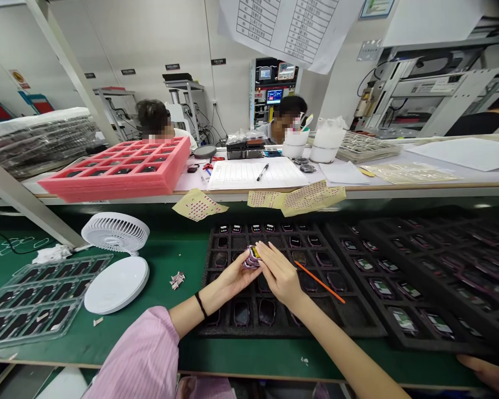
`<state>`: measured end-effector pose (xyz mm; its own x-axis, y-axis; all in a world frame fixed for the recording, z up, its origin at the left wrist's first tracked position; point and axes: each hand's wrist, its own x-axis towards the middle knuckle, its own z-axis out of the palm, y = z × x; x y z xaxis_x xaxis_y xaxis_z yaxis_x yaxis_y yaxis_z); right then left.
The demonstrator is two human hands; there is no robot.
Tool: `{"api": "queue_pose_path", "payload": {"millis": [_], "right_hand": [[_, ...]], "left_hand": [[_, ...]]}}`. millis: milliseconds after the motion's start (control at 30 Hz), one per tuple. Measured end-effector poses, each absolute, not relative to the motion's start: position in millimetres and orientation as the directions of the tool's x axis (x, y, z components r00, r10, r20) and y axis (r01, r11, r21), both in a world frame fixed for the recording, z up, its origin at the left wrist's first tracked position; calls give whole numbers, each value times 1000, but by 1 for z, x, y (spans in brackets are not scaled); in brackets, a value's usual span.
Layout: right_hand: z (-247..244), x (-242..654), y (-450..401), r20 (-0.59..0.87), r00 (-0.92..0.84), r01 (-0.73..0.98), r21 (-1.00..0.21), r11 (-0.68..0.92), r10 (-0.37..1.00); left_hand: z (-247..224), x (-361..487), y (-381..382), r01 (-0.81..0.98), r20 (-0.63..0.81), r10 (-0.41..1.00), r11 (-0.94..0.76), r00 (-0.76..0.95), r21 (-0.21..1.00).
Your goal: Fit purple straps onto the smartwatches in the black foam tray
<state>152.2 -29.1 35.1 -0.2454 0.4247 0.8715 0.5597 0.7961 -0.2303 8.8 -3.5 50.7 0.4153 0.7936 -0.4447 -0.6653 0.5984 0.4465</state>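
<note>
I have one device [253, 258] above the black tray [359, 315], fingers of the left hand [231, 279] clamped on it; right hand [283, 272] over it, grip unclear; finished count unclear.

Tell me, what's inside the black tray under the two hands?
Watch-like devices sit in rows inside the black tray. The left hand and right hand cover some spots near the middle, so I can't tell what's there.

Hanging paper sheet [286, 34] has numbered rows, looks like 48, 49, 50 at bottom left; black wall signs [218, 61] are too blurry, tbh.
</note>
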Motion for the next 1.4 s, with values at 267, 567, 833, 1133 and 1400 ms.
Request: {"api": "queue_pose_path", "payload": {"millis": [267, 567, 833, 1133, 1400], "right_hand": [[20, 139, -39, 827, -232, 693, -229, 684, 512], [17, 144, -37, 614, -340, 694, -347, 631, 712], [10, 149, -39, 583, -320, 682, -405, 609, 746], [9, 147, -41, 574, -305, 647, -460, 608, 759], [17, 138, -39, 496, -213, 513, -677, 528, 842]], "left_hand": [[42, 5, -2, -618, -446, 804, 591, 395, 518], [56, -55, 68, 69, -189, 932, 177, 308, 982], [67, -91, 131, 723, -43, 924, -268, 381, 636], [53, -67, 134, 794, -139, 798, -533, 587, 292], [53, -82, 122, 799, -28, 825, -538, 564, 268]]}}
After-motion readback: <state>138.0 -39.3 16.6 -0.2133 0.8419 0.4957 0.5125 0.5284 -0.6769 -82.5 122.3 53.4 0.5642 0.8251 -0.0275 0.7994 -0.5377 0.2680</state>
